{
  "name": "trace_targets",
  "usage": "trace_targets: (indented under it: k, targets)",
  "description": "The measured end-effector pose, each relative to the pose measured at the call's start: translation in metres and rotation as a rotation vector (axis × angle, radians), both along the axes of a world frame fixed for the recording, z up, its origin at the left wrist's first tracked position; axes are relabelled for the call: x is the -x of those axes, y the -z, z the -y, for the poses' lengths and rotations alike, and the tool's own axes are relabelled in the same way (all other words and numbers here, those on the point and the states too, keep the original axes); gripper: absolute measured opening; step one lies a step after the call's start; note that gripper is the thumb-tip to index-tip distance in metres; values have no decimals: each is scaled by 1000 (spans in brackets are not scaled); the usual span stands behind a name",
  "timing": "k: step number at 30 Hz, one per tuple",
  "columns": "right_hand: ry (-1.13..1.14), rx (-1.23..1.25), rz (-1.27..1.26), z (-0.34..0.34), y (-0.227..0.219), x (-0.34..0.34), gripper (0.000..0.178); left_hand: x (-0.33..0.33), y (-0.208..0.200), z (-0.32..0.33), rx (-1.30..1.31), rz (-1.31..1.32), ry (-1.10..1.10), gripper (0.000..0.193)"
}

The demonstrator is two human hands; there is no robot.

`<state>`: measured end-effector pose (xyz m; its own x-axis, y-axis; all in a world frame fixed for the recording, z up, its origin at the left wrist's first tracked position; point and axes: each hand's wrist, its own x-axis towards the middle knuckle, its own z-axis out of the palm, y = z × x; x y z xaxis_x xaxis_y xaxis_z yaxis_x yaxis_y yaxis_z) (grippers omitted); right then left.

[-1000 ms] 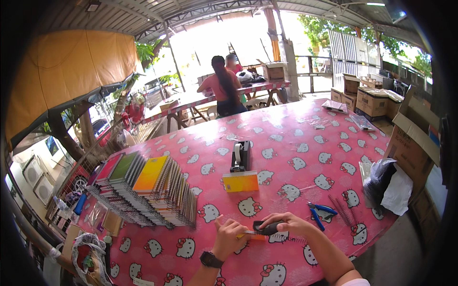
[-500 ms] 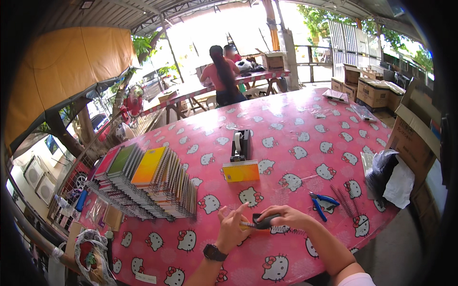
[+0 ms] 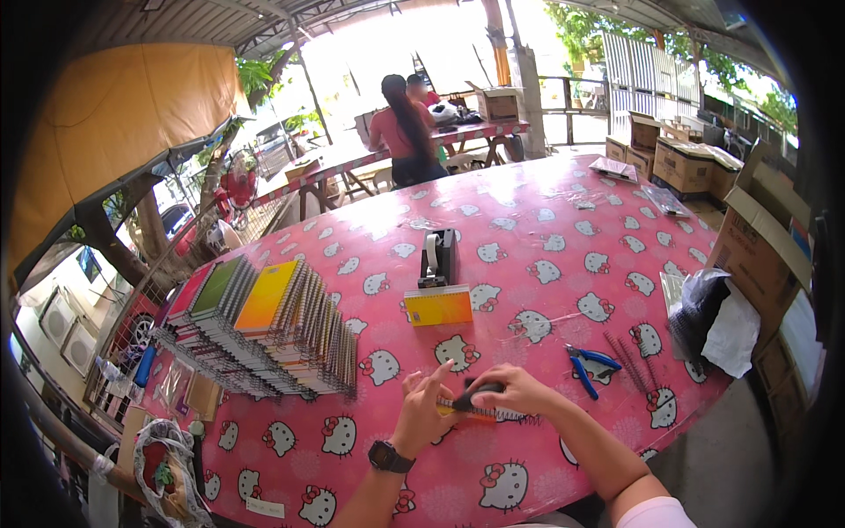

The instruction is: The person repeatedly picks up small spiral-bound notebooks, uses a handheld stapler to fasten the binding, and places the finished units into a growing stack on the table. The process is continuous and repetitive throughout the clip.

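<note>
Fingers (image 3: 493,377) of the right hand (image 3: 521,390) are wrapped around a black tool (image 3: 476,399) at the coil (image 3: 519,416) of an orange notebook (image 3: 480,420), on the near side of the table (image 3: 547,466); the notebook's left end is held by the left hand (image 3: 422,415).

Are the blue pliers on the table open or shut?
Open: the pliers lie with both handles spread apart in a V. The tips are too small to judge.

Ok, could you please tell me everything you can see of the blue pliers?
The pliers have two blue, plastic-looking handles and a small dark head. They lie on the pink patterned tablecloth, handles spread apart, right of the right hand and left of some wire coils. Neither hand touches them.
</note>
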<state>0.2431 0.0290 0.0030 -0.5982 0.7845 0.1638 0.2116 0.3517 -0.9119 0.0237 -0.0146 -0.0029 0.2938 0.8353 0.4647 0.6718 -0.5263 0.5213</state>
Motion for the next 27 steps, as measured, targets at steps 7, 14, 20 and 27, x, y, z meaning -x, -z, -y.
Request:
trace_targets:
  k: [7,14,20,27]
  targets:
    - [32,-70,-18,4,-3,6,47,37,-10,-7,-54,33,-15,35]
    - [105,-79,240,-1,2,-1,46,22,-3,-2,74,188,0,28]
    - [-87,253,-126,1,-6,-4,48,18,-9,1,102,239,22,26]
    - [463,-537,479,-10,1,-26,65,22,-16,0,120,372,41,21]
